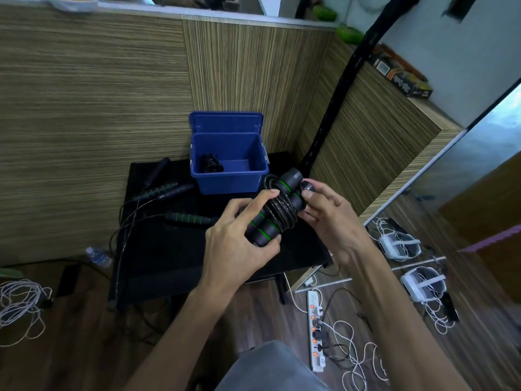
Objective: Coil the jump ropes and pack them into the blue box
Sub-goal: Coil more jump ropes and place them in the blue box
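Note:
My left hand (236,238) grips the lower end of a coiled jump rope (277,210), its two black handles with green rings held side by side and the cord wound round them. My right hand (324,213) pinches the upper side of the same bundle with thumb and fingertips. The blue box (234,179) stands open just behind, lid up, with one coiled black rope (211,164) inside at its left. More uncoiled ropes lie on the black table (169,249): black handles (158,170), green-ringed handles (160,190) and another green-ringed handle (189,218).
Striped wood-look panels wall the table at back and right. A water bottle (97,255) and white cables (19,303) lie on the floor at left. A power strip (315,328), cables and white devices (399,244) lie at right beside a mirror.

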